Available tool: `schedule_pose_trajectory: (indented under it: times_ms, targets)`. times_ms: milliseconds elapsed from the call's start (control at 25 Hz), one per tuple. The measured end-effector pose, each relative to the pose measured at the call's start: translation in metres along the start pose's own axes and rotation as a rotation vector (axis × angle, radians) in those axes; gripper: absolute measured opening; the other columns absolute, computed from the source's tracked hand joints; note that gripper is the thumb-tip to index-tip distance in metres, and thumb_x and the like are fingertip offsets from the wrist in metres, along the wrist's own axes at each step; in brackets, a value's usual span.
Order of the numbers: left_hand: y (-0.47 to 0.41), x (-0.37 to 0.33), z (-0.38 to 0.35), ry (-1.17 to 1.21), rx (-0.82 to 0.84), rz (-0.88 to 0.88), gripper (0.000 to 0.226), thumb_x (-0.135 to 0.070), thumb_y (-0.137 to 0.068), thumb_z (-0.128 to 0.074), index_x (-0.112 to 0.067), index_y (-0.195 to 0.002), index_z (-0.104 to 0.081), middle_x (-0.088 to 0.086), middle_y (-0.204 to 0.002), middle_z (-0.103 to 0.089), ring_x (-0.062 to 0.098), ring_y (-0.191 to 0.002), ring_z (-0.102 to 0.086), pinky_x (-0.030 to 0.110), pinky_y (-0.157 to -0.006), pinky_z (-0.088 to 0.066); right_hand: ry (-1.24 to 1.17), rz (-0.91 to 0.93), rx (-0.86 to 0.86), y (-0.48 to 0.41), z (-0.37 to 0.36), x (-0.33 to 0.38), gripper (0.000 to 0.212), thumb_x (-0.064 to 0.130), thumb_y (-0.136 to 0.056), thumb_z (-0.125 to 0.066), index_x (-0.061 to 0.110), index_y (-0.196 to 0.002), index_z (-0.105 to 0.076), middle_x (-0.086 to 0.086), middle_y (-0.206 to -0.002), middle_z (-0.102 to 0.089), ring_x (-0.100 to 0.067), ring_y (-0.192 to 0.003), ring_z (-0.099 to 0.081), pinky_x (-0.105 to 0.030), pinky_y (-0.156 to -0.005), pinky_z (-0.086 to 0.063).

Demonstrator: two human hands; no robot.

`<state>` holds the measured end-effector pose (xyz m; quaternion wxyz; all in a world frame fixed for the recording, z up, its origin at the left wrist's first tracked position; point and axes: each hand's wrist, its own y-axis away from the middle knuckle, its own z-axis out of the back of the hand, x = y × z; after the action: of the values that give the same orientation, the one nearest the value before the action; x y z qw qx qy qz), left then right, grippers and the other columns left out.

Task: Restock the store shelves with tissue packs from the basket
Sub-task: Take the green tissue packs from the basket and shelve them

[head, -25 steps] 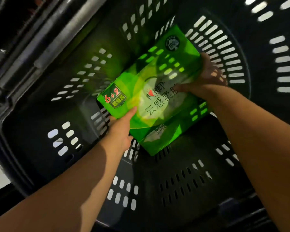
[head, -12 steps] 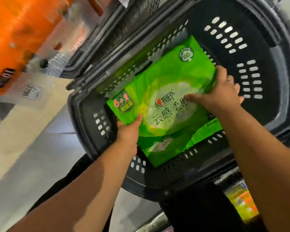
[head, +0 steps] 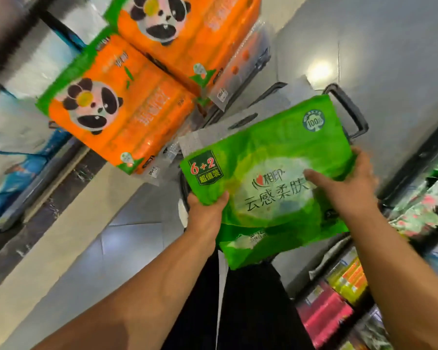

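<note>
Above basket (head: 349,109), green tissue pack (head: 271,178) clamped by left hand (head: 205,213) fingers, right hand (head: 349,188) fingers.

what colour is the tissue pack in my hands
The tissue pack is bright green with a pale centre; head view.

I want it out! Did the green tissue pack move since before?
Yes. The green tissue pack has risen out of the basket, which now shows only behind it; left hand and right hand grip it.
</note>
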<state>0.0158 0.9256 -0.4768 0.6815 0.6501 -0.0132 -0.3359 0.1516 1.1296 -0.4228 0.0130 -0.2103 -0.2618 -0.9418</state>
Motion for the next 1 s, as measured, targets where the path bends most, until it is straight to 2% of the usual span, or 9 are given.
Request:
schedule_pose_trajectory:
  times_ms: [80, 240, 320, 440, 560, 640, 760, 920, 1000]
  targets:
    - [0.032, -0.025, 0.024, -0.023, 0.050, -0.090, 0.064, -0.040, -0.068, -0.080, -0.023, -0.119, -0.047, -0.002, -0.108, -0.069, 0.018, -0.098, -0.066, 0.043, -0.088, -0.054, -0.057, -0.009, -0.034, 0.034, 0.024, 0.020, 0.100, 0.068, -0.049, -0.076, 0.035, -0.133, -0.035, -0.009, -0.137, -0.048, -0.037, -0.126, -0.045, -0.060, -0.102, -0.037]
    - [0.083, -0.069, 0.075, 0.020, 0.099, -0.202, 0.044, -0.019, -0.085, -0.072, -0.023, -0.117, -0.042, -0.004, -0.108, -0.064, 0.014, -0.098, -0.062, 0.032, -0.081, -0.051, -0.156, 0.032, 0.007, 0.082, 0.051, 0.062, 0.102, 0.071, -0.042, -0.070, 0.036, -0.131, -0.034, -0.008, -0.132, -0.052, -0.033, -0.123, -0.048, -0.057, -0.101, -0.041]
    - [0.108, -0.080, 0.102, 0.032, 0.027, -0.245, 0.043, -0.020, -0.085, -0.072, -0.025, -0.115, -0.041, -0.003, -0.109, -0.063, 0.016, -0.098, -0.062, 0.039, -0.088, -0.052, -0.180, 0.115, 0.046, 0.103, 0.059, 0.083, 0.098, 0.064, -0.047, -0.076, 0.035, -0.131, -0.034, -0.008, -0.129, -0.055, -0.032, -0.119, -0.052, -0.054, -0.100, -0.042]
    - [0.142, -0.096, 0.139, 0.061, -0.058, -0.333, 0.045, -0.027, -0.084, -0.074, -0.025, -0.116, -0.043, -0.003, -0.111, -0.064, 0.020, -0.101, -0.062, 0.046, -0.094, -0.050, -0.244, 0.219, 0.115, 0.127, 0.072, 0.117, 0.091, 0.058, -0.050, -0.079, 0.042, -0.126, -0.031, -0.003, -0.124, -0.059, -0.030, -0.113, -0.056, -0.051, -0.098, -0.045]
    - [0.180, -0.102, 0.177, 0.144, -0.138, -0.429, 0.049, -0.033, -0.081, -0.076, -0.028, -0.118, -0.045, -0.006, -0.111, -0.065, 0.018, -0.102, -0.063, 0.043, -0.094, -0.050, -0.280, 0.343, 0.239, 0.155, 0.085, 0.153, 0.076, 0.035, -0.069, -0.083, 0.035, -0.125, -0.031, -0.002, -0.119, -0.060, -0.025, -0.104, -0.058, -0.041, -0.095, -0.047]
    - [0.209, -0.104, 0.207, 0.202, -0.220, -0.501, 0.051, -0.030, -0.081, -0.076, -0.026, -0.123, -0.046, -0.009, -0.108, -0.065, 0.014, -0.100, -0.062, 0.036, -0.090, -0.050, -0.293, 0.447, 0.287, 0.179, 0.093, 0.178, 0.068, 0.024, -0.074, -0.082, 0.029, -0.117, -0.031, -0.008, -0.118, -0.059, -0.026, -0.100, -0.059, -0.039, -0.088, -0.048]
    - [0.249, -0.106, 0.253, 0.270, -0.305, -0.601, 0.050, -0.028, -0.081, -0.076, -0.025, -0.122, -0.046, -0.013, -0.105, -0.063, 0.009, -0.098, -0.061, 0.031, -0.086, -0.047, -0.317, 0.585, 0.343, 0.218, 0.103, 0.217, 0.068, 0.025, -0.072, -0.084, 0.025, -0.114, -0.030, -0.010, -0.117, -0.059, -0.027, -0.099, -0.059, -0.041, -0.087, -0.049]
    - [0.303, -0.109, 0.324, 0.305, -0.405, -0.686, 0.046, -0.034, -0.080, -0.075, -0.032, -0.114, -0.045, -0.013, -0.104, -0.064, 0.009, -0.097, -0.060, 0.034, -0.085, -0.048, -0.372, 0.795, 0.428, 0.289, 0.111, 0.274, 0.076, 0.024, -0.070, -0.085, 0.029, -0.129, -0.038, 0.003, -0.113, -0.060, -0.016, -0.097, -0.059, -0.029, -0.083, -0.044]
    - [0.328, -0.110, 0.362, 0.347, -0.486, -0.737, 0.045, -0.034, -0.080, -0.076, -0.029, -0.115, -0.048, -0.011, -0.102, -0.065, 0.011, -0.096, -0.062, 0.027, -0.078, -0.051, -0.395, 0.846, 0.501, 0.325, 0.106, 0.304, 0.070, 0.024, -0.070, -0.084, 0.031, -0.125, -0.041, 0.003, -0.113, -0.062, -0.016, -0.099, -0.060, -0.033, -0.084, -0.047]
